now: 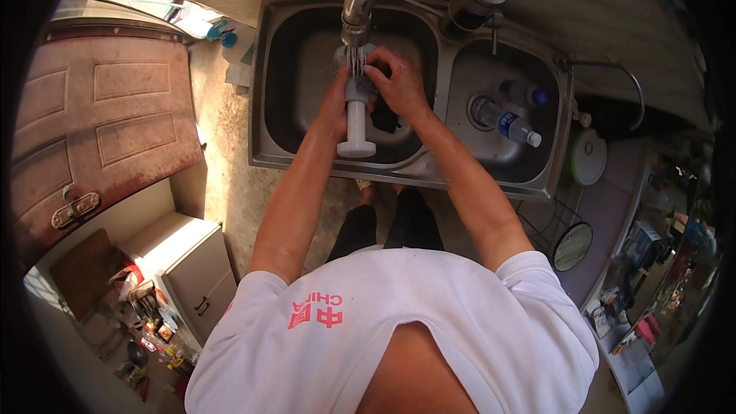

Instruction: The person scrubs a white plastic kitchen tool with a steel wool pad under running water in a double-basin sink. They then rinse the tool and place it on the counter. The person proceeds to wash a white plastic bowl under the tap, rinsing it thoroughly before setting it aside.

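Under the running metal faucet, my left hand holds a white plastic plunger-like part with a round flat end, over the left basin of a steel double sink. My right hand is at the part's upper end, thumb and fingertips brought together in the water stream. Whether they pinch something there is hard to tell. A clear, rounded portion shows beyond the fingers. Below my right hand, a small black object lies in the basin.
Two plastic bottles lie in the right basin near its drain. A soap-dispenser-like metal fitting stands behind the divider. A brown panelled door is at left, beside a white cabinet. A round green-rimmed lid stands right of the sink.
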{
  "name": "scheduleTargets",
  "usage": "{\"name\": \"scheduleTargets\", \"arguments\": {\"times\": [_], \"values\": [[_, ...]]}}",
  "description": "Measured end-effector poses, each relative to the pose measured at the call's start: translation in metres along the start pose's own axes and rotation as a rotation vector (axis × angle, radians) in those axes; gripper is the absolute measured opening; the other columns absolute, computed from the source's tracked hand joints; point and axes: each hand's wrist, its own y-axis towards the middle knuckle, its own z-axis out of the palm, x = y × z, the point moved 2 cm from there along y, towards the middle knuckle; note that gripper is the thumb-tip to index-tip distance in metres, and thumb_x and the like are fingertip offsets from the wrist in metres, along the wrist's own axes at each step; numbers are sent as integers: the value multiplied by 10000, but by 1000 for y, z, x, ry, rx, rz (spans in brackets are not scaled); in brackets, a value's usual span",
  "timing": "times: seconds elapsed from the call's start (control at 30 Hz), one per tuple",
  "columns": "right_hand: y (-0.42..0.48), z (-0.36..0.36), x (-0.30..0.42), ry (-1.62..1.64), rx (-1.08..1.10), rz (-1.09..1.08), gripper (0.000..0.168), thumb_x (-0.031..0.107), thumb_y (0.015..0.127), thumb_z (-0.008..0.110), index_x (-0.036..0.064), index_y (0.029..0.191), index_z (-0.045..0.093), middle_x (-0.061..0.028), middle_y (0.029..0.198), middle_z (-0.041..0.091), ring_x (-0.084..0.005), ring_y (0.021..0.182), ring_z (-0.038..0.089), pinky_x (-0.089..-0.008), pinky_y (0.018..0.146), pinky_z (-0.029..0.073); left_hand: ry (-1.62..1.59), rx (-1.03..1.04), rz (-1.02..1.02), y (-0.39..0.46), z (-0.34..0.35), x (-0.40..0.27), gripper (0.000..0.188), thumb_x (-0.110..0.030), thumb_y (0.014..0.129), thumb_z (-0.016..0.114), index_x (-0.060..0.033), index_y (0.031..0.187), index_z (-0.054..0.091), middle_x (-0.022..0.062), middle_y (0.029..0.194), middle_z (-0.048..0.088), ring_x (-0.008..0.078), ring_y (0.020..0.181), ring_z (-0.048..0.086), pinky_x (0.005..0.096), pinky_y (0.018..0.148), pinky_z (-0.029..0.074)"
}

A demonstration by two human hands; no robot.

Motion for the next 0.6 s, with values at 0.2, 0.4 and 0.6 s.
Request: {"name": "scheduleTargets", "arguments": {"times": [0.2,0.4,0.6], "values": [[-24,-11,1,-53,272,-3,123,135,776,643,77,875,598,-87,773,569,-252,713,583,-334,649,450,-210,-1,-13,-14,18,-1,376,-410,906,472,-96,1102,534,78,965,604,212,854,589,370,727,505],[6,1,-4,-63,-2,-92,126,140,768,646,63,854,594,-79,808,591,-218,718,591,-322,649,451,-217,304,14,2,-2,-2,393,-401,916,458,-69,1110,536,84,1016,596,224,925,581,382,795,492],[-16,-4,0,69,345,20,115,128,775,647,52,843,595,-69,759,601,-175,695,577,-293,647,442,-242,14,1,-7,27,-8,383,-441,901,472,-102,1063,545,69,899,607,193,767,603,342,618,513]]}}
